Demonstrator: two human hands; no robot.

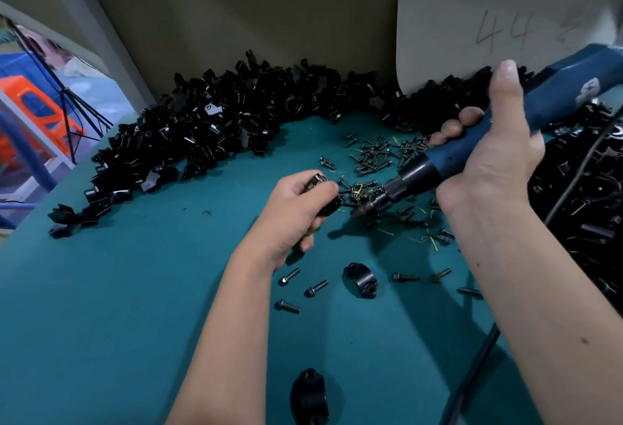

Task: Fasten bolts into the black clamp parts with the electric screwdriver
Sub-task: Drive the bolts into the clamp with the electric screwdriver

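Lining up the electric screwdriver (472,151) with a black clamp part (325,195) held over the green mat (135,306), so the step in hand looks like driving a bolt into that part, though whether a bolt already sits in its hole cannot be told, fingers hiding most of it. Left hand (296,212) curled tight around the clamp part, thumb and fingers wrapped on it, lifted just above the mat near the scatter of loose bolts (374,155). Right hand (488,155) wrapped firmly round the blue body of the screwdriver, thumb raised along its upper side, tool slanting down and left, bit tip (359,211) just beside the held part, contact too small to judge. Next move likely calls for seating the bit squarely in a bolt head, keeping tool and hole in one line, and steadying the part against twisting. Waiting nearby: three loose bolts (303,289) and a curved clamp half (360,280) below the left wrist, another clamp half (310,397) at the near edge, and a big heap of black clamp parts (215,121) along the back.
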